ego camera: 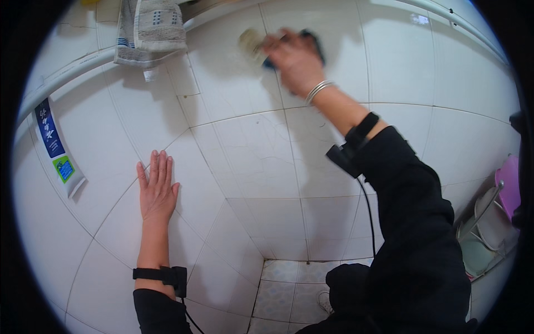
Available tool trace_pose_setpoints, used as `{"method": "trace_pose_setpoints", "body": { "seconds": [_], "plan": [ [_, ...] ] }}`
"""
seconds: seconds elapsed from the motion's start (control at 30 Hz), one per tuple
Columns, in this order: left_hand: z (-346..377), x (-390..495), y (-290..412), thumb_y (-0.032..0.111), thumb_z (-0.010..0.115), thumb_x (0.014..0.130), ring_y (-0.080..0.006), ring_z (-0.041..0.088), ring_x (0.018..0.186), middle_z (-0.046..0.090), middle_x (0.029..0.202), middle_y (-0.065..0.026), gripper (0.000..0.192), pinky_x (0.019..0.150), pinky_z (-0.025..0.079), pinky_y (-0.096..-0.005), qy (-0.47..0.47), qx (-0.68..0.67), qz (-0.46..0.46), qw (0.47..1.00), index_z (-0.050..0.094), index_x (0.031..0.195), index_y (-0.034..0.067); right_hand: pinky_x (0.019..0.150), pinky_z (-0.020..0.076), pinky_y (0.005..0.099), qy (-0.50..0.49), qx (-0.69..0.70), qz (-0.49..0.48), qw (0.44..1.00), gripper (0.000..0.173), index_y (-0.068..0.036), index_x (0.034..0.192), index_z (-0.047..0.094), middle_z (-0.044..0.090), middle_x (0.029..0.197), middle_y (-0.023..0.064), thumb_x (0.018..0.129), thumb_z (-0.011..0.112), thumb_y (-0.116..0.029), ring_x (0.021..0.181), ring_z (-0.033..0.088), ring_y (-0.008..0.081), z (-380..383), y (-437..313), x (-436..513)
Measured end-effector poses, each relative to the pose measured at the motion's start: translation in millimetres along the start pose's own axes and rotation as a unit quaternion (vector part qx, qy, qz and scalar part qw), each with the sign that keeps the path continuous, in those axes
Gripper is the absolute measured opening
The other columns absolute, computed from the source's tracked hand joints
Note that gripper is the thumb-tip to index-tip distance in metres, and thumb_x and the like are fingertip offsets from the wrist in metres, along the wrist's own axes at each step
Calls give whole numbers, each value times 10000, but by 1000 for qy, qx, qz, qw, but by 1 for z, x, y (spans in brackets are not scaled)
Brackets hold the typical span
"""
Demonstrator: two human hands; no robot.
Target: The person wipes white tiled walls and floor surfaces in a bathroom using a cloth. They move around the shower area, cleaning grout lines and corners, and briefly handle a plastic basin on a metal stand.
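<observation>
My right hand (297, 60), blurred by motion, grips a dark blue object (315, 46) against the upper white wall tiles (325, 83). Blur hides what kind of thing it is. Just left of those fingers is a blurred beige patch (250, 41); I cannot tell whether it belongs to the held object. Silver bangles (319, 91) circle the right wrist. My left hand (157, 188) lies flat on the left tiled wall, its thumb spread and nothing in it. Black straps with small devices sit on both forearms.
A white rail (66, 81) crosses the upper left, with a grey towel (160, 29) over it and a toothpaste tube (58, 146) hanging below. Plastic shelves or basins (479, 250) stand at the far right. Patterned floor tiles (275, 298) lie below, near a shoe (324, 301).
</observation>
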State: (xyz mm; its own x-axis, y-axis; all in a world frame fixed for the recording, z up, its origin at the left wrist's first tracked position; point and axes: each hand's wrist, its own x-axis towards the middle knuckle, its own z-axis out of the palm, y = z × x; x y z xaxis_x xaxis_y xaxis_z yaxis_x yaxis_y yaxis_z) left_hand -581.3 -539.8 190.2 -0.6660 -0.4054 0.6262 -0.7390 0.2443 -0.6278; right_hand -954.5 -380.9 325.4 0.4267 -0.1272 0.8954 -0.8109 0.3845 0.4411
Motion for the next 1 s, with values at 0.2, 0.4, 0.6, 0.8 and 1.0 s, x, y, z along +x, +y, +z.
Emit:
{"method": "trace_pose_setpoints", "body": {
  "seconds": [0.2,0.4,0.6,0.8,1.0],
  "plan": [
    [1,-1,1,436,445,983,-222,71,1518,162,1635,-18,679,1219,39,-539,5,-13,-3,1000,241,1555,132,943,424,485,-67,90,31,993,558,-129,1170,634,576,1347,45,649,619,70,1298,469,317,-40,15,-67],
    [0,-1,1,434,431,988,-220,62,1519,150,1638,-14,679,1221,39,-528,-8,-9,-6,1000,223,1560,135,1016,431,491,-351,188,-122,909,392,-106,1168,630,488,1437,28,785,612,-25,1413,362,248,-64,-74,-204],
    [1,0,1,440,411,996,-224,60,1519,147,1639,-16,668,1220,42,-527,-5,0,-5,1000,221,1562,138,1001,439,417,-302,172,-236,907,283,-151,1117,628,565,1338,8,836,615,-121,1378,416,226,-68,-23,-182],
    [-1,-1,2,446,406,998,-223,64,1519,148,1639,-16,664,1220,47,-529,-3,10,-8,1000,225,1561,141,1113,302,453,35,-102,95,990,639,-106,1255,613,582,1350,102,646,575,83,1298,455,366,-127,125,-135],
    [-2,-1,5,436,425,994,-199,101,1515,156,1638,-7,661,1224,63,-507,-5,12,-15,1000,229,1561,157,1095,327,492,11,-41,174,984,614,-76,1256,620,597,1312,145,663,546,64,1291,454,427,-109,89,-220]
  ]
}}
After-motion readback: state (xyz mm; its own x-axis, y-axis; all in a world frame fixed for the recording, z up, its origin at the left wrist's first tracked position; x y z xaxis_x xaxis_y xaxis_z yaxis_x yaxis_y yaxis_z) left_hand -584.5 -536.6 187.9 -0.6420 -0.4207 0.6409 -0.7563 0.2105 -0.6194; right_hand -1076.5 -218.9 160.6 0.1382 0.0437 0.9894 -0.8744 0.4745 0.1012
